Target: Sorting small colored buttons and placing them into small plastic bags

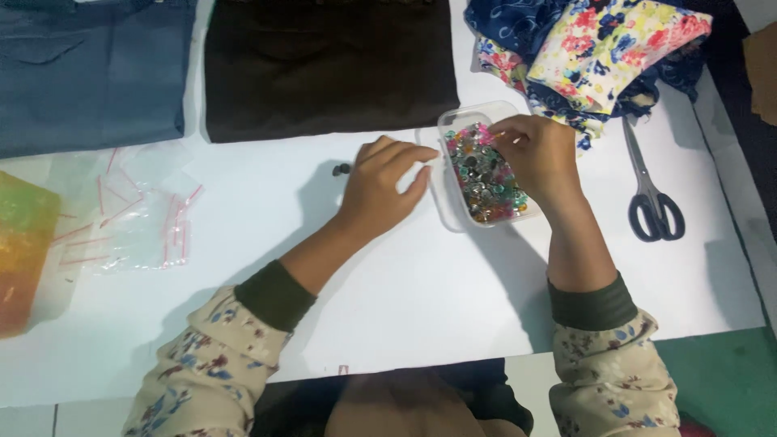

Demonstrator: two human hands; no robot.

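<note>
In the head view, a clear plastic tub (pixel 447 188) of small coloured beads (pixel 486 174) sat on the white worktop (pixel 421 283). The left hand (pixel 380 188) rested against the tub's left wall, fingers curled and gripping nothing. The right hand (pixel 541 154) hovered over the beads, fingertips pinched together, on what could not be told. Scissors (pixel 651 190) lay right of the tub. The beads looked light, hard and slippery, best pinched singly.
</note>
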